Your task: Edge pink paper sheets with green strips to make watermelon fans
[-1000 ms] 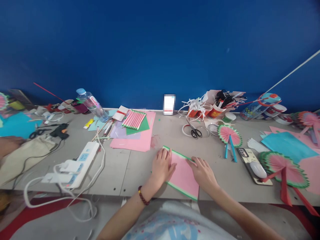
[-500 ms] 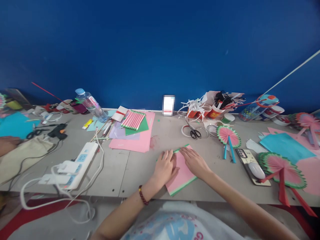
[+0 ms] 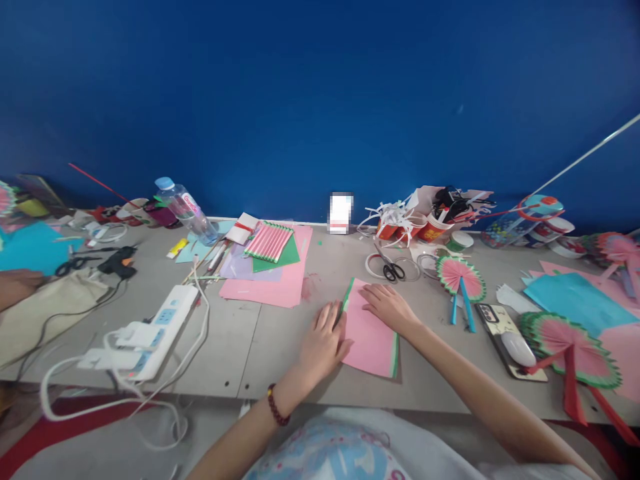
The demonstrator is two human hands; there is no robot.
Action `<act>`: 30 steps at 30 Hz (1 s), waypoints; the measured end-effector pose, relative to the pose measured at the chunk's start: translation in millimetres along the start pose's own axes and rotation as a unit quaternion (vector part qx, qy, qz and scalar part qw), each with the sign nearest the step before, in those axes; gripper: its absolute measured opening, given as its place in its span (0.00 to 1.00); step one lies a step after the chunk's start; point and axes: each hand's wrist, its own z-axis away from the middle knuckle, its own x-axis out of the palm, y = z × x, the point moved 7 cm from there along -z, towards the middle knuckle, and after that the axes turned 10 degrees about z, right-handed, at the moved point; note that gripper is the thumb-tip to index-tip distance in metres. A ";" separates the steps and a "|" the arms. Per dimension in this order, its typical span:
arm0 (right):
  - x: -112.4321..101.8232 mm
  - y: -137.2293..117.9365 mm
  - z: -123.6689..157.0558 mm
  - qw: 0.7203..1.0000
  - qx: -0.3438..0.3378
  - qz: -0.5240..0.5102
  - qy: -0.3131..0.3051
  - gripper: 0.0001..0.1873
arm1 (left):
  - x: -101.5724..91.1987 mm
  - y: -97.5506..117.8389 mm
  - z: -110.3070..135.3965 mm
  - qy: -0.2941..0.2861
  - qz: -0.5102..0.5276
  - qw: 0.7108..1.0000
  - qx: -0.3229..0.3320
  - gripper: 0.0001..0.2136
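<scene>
A pink paper sheet with green edge strips (image 3: pixel 371 333) lies on the grey table (image 3: pixel 260 333) in front of me. My left hand (image 3: pixel 323 340) rests at the sheet's left green edge, fingers stretched flat. My right hand (image 3: pixel 387 307) lies flat on the sheet's upper part, fingers spread and pointing left. Neither hand holds anything; both press on the paper.
A stack of pink and green papers (image 3: pixel 270 263) lies behind, with a water bottle (image 3: pixel 186 208), a power strip (image 3: pixel 160 320) and a glue gun (image 3: pixel 117 262) to the left. Scissors (image 3: pixel 390 267), paper fans (image 3: pixel 460 279), cups (image 3: pixel 425 227), and a phone with a mouse (image 3: pixel 507 330) sit right. Another person's hand (image 3: pixel 15 287) shows at far left.
The pink sheet has been turned on the table, so its long green edges now run away from me. My right hand moved up and left onto its upper part.
</scene>
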 end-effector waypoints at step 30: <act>8.5 -32.4 29.5 0.989 0.103 -0.105 -0.013 0.31 | -99.1 -171.7 -149.8 0.111 0.013 0.982 -0.153 0.11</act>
